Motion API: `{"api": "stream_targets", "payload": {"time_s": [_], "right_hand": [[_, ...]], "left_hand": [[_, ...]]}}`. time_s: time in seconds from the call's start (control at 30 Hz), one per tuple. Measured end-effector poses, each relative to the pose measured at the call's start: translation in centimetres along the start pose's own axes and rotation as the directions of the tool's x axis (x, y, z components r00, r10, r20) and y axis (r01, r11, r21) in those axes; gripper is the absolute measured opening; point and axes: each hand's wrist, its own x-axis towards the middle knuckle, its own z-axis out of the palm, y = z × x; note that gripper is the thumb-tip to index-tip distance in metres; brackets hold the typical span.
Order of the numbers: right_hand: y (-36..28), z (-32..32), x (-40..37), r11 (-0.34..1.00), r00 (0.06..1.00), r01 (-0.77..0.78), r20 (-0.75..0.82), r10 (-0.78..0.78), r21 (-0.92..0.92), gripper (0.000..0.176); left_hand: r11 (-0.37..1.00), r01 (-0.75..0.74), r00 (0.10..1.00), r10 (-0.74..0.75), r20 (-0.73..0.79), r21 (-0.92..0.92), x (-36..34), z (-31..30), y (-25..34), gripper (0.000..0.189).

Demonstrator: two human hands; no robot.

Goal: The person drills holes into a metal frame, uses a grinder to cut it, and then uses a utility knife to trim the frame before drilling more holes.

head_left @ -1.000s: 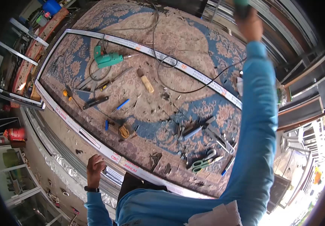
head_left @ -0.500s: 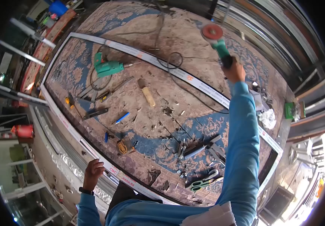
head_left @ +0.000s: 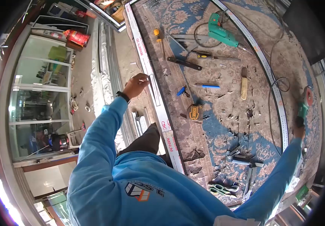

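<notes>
My right hand [head_left: 299,130] is stretched far out to the right and grips a green angle grinder [head_left: 304,104] with a red disc, held just over the far rail of a white aluminium frame [head_left: 158,98]. The frame lies on a worn patterned carpet [head_left: 222,124]. My left hand [head_left: 135,85], with a dark watch on the wrist, sits at the frame's near rail with its fingertips pinched together. Whether they hold anything is unclear. Both arms are in blue sleeves.
Inside the frame lie a green drill [head_left: 222,34], an orange screwdriver [head_left: 157,34], a blue pen [head_left: 209,86], a tape measure [head_left: 195,112], a yellow-handled tool [head_left: 244,83], green scissors [head_left: 218,188] and a black cable [head_left: 273,94]. Glass panels [head_left: 42,94] stand at left.
The view has swung round. My right hand has brought the grinder down from high overhead to just over the far rail. My left hand has stayed at the near rail.
</notes>
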Motion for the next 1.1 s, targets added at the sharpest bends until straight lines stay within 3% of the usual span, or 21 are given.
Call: {"api": "stream_targets", "payload": {"time_s": [0.03, 0.13, 0.2, 0.27, 0.33, 0.37, 0.47, 0.5, 0.53, 0.57, 0.6, 0.67, 0.73, 0.77, 0.8, 0.83, 0.87, 0.97, 1.07, 1.1], "right_hand": [[-1.8, -1.8, -2.8, 0.995, 0.99, -0.072, -0.122, 0.064, -0.068, 0.091], [-5.9, -3.9, -9.3, 0.992, 0.926, -0.122, -0.359, 0.121, 0.018, 0.093], [-9.8, -6.0, -16.3, 0.926, 0.791, 0.361, -0.561, -0.244, 0.107, 0.084], [-15.0, -8.1, -23.8, 0.861, 0.759, 0.489, -0.555, -0.341, 0.14, 0.066], [-21.6, -11.3, -31.9, 0.86, 0.842, 0.434, -0.461, -0.28, 0.269, 0.063], [-25.0, -12.8, -35.7, 0.833, 0.88, 0.403, -0.412, -0.238, 0.38, 0.06], [-33.5, -15.1, -43.1, 0.744, 0.939, 0.332, -0.28, -0.201, 0.58, 0.054], [-36.6, -15.8, -45.2, 0.713, 0.944, 0.329, -0.25, -0.218, 0.62, 0.053], [-39.5, -16.5, -47.2, 0.684, 0.948, 0.32, -0.215, -0.236, 0.656, 0.052], [-42.3, -16.8, -48.8, 0.647, 0.945, 0.323, -0.2, -0.258, 0.691, 0.05], [-45.2, -16.7, -50.1, 0.602, 0.94, 0.33, -0.193, -0.283, 0.727, 0.047], [-49.8, -15.2, -52.4, 0.52, 0.91, 0.369, -0.186, -0.37, 0.77, 0.045], [-52.6, -14.6, -53.8, 0.541, 0.87, 0.417, -0.148, -0.471, 0.73, 0.046], [-53.7, -14.5, -54.8, 0.546, 0.887, 0.381, -0.128, -0.443, 0.746, 0.047], [-54.5, -14.7, -55.5, 0.528, 0.902, 0.339, -0.108, -0.419, 0.778, 0.046], [-55.1, -14.9, -56.4, 0.507, 0.915, 0.293, -0.085, -0.393, 0.81, 0.045], [-55.3, -15.0, -56.7, 0.481, 0.928, 0.255, -0.071, -0.367, 0.839, 0.044], [-53.6, -14.5, -57.9, 0.529, 0.943, 0.222, -0.042, -0.331, 0.819, 0.036], [-52.6, -13.9, -58.8, 0.564, 0.928, 0.213, 0.014, -0.371, 0.798, 0.035], [-52.7, -13.8, -59.3, 0.546, 0.918, 0.279, -0.052, -0.393, 0.79, 0.036]], "left_hand": [[0.999, -0.024, 0.999, 0.023, 0.027, 0.042, 1.0, -0.4, -1.4, 0.038], [0.983, -0.126, 0.986, 0.108, 0.13, 0.137, 2.7, -0.8, -1.0, 0.054], [0.951, -0.252, 0.95, 0.207, 0.232, 0.182, 4.8, -1.0, -2.2, 0.063], [0.904, -0.365, 0.912, 0.299, 0.281, 0.222, 6.0, -1.7, -2.6, 0.056], [0.84, -0.494, 0.844, 0.402, 0.356, 0.223, 7.4, -2.2, -3.8, 0.048], [0.829, -0.542, 0.825, 0.494, 0.274, 0.138, 7.7, -2.9, -3.2, 0.035], [0.929, -0.366, 0.7, 0.317, 0.641, -0.059, 9.6, -6.8, -1.9, 0.026], [0.934, -0.278, 0.669, 0.357, 0.652, -0.226, 8.9, -8.1, -1.4, 0.019], [0.935, -0.287, 0.6, 0.345, 0.721, -0.208, 7.8, -10.1, -0.1, 0.015], [0.755, -0.549, 0.522, 0.644, 0.559, -0.358, 5.9, -9.8, -1.9, 0.018], [0.663, -0.631, 0.459, 0.737, 0.496, -0.402, 3.9, -10.1, -1.6, 0.019], [0.5, -0.785, 0.214, 0.773, 0.597, -0.366, 2.5, -11.6, 0.5, 0.018], [0.775, -0.48, 0.554, 0.631, 0.543, -0.412, 2.5, -12.1, -4.0, 0.015], [0.961, 0.01, 0.622, 0.211, 0.754, -0.278, 3.6, -12.8, -6.5, 0.02], [0.902, 0.321, 0.634, 0.022, 0.773, -0.289, 4.2, -12.5, -12.0, 0.039], [0.998, -0.053, 0.719, 0.062, 0.693, -0.035, 3.8, -14.6, -13.3, 0.049], [0.883, -0.393, 0.771, 0.163, 0.616, 0.258, 3.2, -16.1, -13.5, 0.059], [0.86, -0.509, 0.792, 0.457, 0.404, 0.026, 2.9, -17.9, -8.2, 0.059], [0.713, -0.691, 0.618, 0.668, 0.414, -0.118, 1.1, -13.8, -1.8, 0.055], [0.698, -0.714, 0.611, 0.583, 0.534, 0.056, 0.5, -11.4, -1.1, 0.053]]}}
